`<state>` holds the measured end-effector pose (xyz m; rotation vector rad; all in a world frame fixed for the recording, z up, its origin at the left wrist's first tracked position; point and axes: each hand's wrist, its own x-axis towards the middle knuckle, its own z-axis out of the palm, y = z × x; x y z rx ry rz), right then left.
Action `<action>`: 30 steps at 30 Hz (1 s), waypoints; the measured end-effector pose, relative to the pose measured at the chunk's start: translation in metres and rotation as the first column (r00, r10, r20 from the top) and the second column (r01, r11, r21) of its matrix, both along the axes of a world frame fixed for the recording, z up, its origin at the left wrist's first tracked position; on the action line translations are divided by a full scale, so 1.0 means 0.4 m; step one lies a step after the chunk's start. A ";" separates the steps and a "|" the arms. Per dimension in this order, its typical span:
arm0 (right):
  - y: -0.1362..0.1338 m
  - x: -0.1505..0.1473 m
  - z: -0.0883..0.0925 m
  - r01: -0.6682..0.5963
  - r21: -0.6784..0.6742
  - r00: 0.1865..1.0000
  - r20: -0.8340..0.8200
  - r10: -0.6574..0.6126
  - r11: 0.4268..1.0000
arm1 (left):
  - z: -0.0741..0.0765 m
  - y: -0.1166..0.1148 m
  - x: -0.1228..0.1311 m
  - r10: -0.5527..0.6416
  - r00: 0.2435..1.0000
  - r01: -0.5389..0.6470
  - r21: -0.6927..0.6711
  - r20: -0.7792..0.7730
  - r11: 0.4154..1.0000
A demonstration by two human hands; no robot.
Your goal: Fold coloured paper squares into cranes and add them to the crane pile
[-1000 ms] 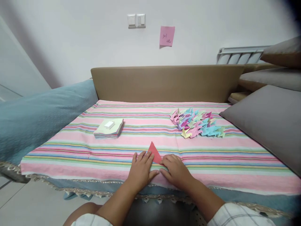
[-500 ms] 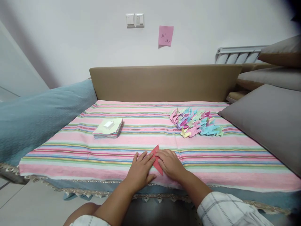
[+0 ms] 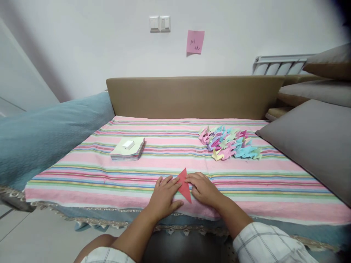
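At ten o'clock from the red paper (image 3: 184,188) on striped cloth (image 3: 167,164), a sheet stack (image 3: 128,153) is seen. At eight, the left hand (image 3: 163,196) is spread wide, fingertips laid on the paper. At three, its edge is touched by the bent-fingered right hand (image 3: 204,188); pinching cannot be confirmed. At two, folded figures (image 3: 229,144) are clustered.

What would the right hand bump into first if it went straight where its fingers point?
The red paper! The right hand's fingertips look right at its edge. Just past it, roughly in line, is the left hand, though exact depth is hard to judge.
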<state>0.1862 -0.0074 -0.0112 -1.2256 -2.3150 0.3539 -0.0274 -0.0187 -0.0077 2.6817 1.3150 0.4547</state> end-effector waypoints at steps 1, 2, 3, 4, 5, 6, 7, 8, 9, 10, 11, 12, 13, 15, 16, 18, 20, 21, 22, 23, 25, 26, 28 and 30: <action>-0.003 0.006 0.003 -0.011 -0.009 1.000 0.011 0.011 1.000 | 0.001 0.005 -0.002 0.010 0.999 -0.010 0.017 0.035 1.000; -0.005 0.011 0.008 -0.022 -0.019 1.000 0.021 0.022 1.000 | 0.002 0.011 -0.004 0.020 0.997 -0.023 0.037 0.073 0.999; -0.008 0.014 0.013 -0.033 -0.030 0.999 0.030 0.034 0.999 | 0.002 0.017 -0.007 0.029 0.993 -0.035 0.056 0.110 0.998; -0.009 0.016 0.017 -0.044 -0.042 0.998 0.038 0.046 0.998 | 0.003 0.022 -0.010 0.035 0.989 -0.045 0.073 0.142 0.996; -0.010 0.018 0.022 -0.055 -0.054 0.997 0.043 0.058 0.997 | 0.004 0.027 -0.012 0.038 0.985 -0.053 0.087 0.167 0.995; -0.011 0.019 0.025 -0.064 -0.064 0.997 0.047 0.068 0.996 | 0.004 0.031 -0.014 0.038 0.982 -0.058 0.099 0.186 0.993; -0.010 0.020 0.027 -0.071 -0.072 0.996 0.049 0.074 0.995 | 0.004 0.035 -0.015 0.036 0.979 -0.059 0.111 0.200 0.992; -0.010 0.021 0.028 -0.074 -0.077 0.996 0.050 0.077 0.994 | 0.003 0.037 -0.015 0.032 0.977 -0.059 0.123 0.210 0.991; -0.008 0.023 0.028 -0.075 -0.081 0.996 0.049 0.079 0.994 | 0.001 0.040 -0.016 0.027 0.976 -0.058 0.136 0.218 0.989; -0.007 0.024 0.027 -0.078 -0.084 0.995 0.047 0.082 0.993 | 0.000 0.042 -0.016 0.021 0.975 -0.055 0.149 0.223 0.987; -0.005 0.026 0.026 -0.083 -0.088 0.995 0.045 0.087 0.993 | -0.002 0.045 -0.015 0.016 0.974 -0.054 0.160 0.228 0.986; -0.004 0.028 0.024 -0.088 -0.092 0.995 0.044 0.093 0.992 | -0.004 0.047 -0.015 0.013 0.973 -0.054 0.168 0.232 0.984; -0.003 0.029 0.023 -0.093 -0.096 0.994 0.042 0.098 0.991 | -0.006 0.050 -0.014 0.013 0.971 -0.056 0.174 0.238 0.983; -0.001 0.030 0.021 -0.097 -0.093 0.994 0.037 0.101 0.991 | -0.009 0.055 -0.012 0.017 0.969 -0.064 0.182 0.247 0.981; -0.001 0.028 0.019 -0.092 -0.086 0.995 0.032 0.095 0.992 | -0.009 0.057 -0.011 0.022 0.968 -0.070 0.184 0.251 0.980; 0.000 0.022 0.015 -0.065 -0.061 0.998 0.017 0.066 0.996 | -0.009 0.059 -0.008 0.035 0.966 -0.085 0.188 0.254 0.978; 0.001 0.012 0.008 -0.020 -0.029 1.000 -0.002 0.020 0.999 | -0.009 0.060 -0.005 0.046 0.965 -0.097 0.189 0.256 0.977; 0.002 0.007 0.005 0.004 -0.014 1.000 -0.012 -0.004 1.000 | -0.010 0.060 -0.003 0.047 0.965 -0.098 0.188 0.257 0.977; 0.003 0.002 0.001 0.024 -0.002 0.999 -0.022 -0.024 1.000 | -0.010 0.060 -0.001 0.044 0.965 -0.095 0.189 0.258 0.977; 0.004 -0.002 -0.002 0.040 0.007 0.999 -0.031 -0.039 0.999 | -0.012 0.059 0.000 0.038 0.965 -0.090 0.191 0.258 0.978; 0.006 -0.007 -0.006 0.064 0.015 0.997 -0.047 -0.063 0.998 | -0.014 0.058 0.003 0.032 0.965 -0.085 0.196 0.261 0.977; 0.006 -0.010 -0.007 0.080 0.016 0.995 -0.054 -0.079 0.997 | -0.015 0.057 0.004 0.039 0.964 -0.093 0.199 0.264 0.976; 0.006 -0.016 -0.007 0.129 0.013 0.989 -0.072 -0.128 0.992 | -0.016 0.055 0.007 0.068 0.959 -0.127 0.202 0.275 0.971; 0.006 -0.026 -0.008 0.197 0.007 0.976 -0.098 -0.196 0.980 | -0.016 0.053 0.009 0.101 0.953 -0.163 0.201 0.287 0.966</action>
